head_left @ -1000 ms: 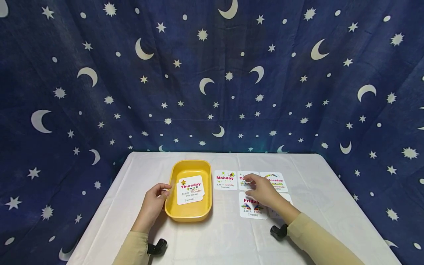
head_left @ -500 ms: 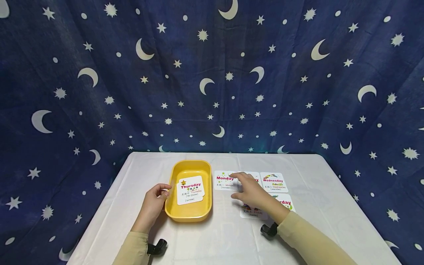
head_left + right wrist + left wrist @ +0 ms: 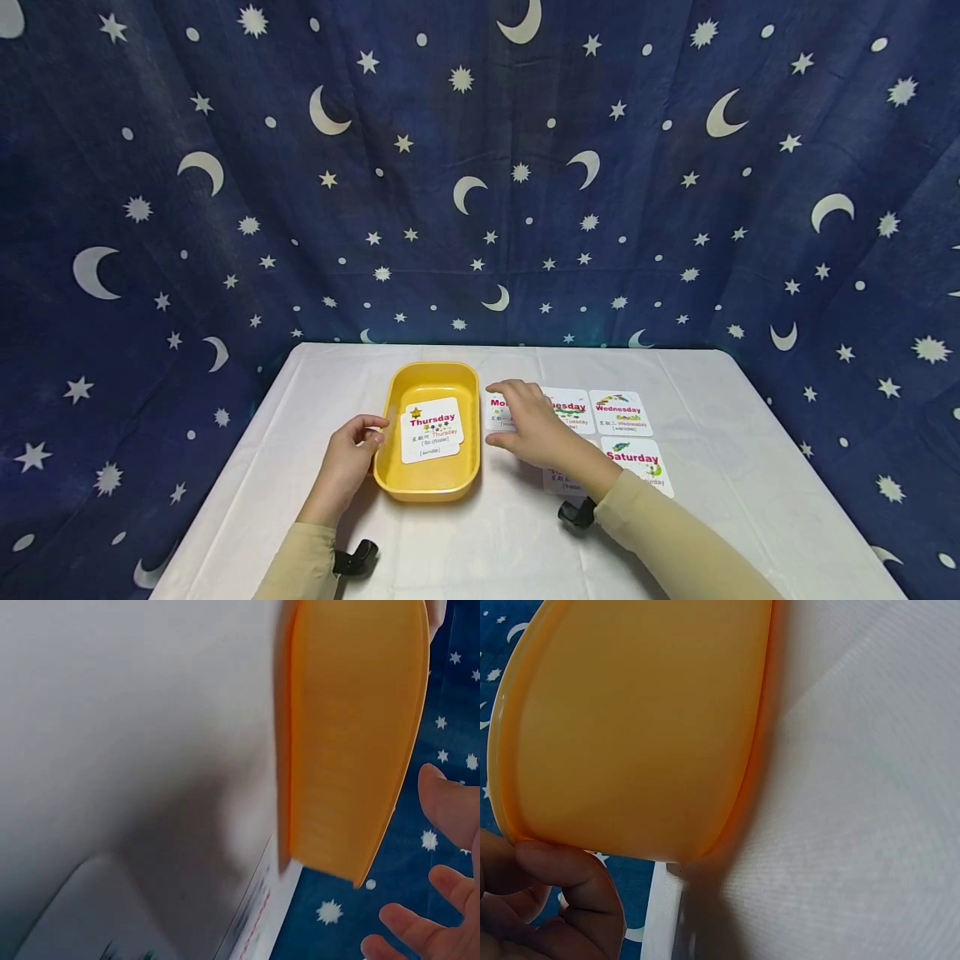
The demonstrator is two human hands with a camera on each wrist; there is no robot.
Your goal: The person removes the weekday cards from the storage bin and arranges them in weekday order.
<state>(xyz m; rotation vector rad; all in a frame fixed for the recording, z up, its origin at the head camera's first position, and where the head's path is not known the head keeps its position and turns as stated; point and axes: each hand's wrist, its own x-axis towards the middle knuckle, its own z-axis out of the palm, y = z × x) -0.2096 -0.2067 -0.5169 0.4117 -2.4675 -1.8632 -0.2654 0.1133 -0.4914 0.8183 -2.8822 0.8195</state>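
Note:
A yellow plastic tray [image 3: 426, 492] stands left of centre on the table. My left hand [image 3: 348, 454] holds its left rim between thumb and fingers, as the left wrist view shows at the tray's rim [image 3: 630, 851]. Inside lies a white Thursday card [image 3: 435, 427], with another card [image 3: 430, 455] showing beneath it. My right hand [image 3: 536, 429] hovers over the Monday card [image 3: 498, 413], fingers spread toward the tray's right side and holding nothing. In the right wrist view that hand [image 3: 457, 877] appears apart from the tray wall [image 3: 352, 735].
Right of the tray, the Tuesday card [image 3: 570, 408] and Wednesday card [image 3: 621, 413] continue Monday's row. Below them lie the Saturday card [image 3: 637, 465] and the Friday card [image 3: 562, 483], partly hidden by my right arm. A blue star-and-moon cloth [image 3: 480, 208] hangs behind the white table [image 3: 450, 550].
My right hand has moved left from above the Tuesday and Friday cards to above Monday, near the tray, uncovering Wednesday and Saturday. The left hand and tray stay put.

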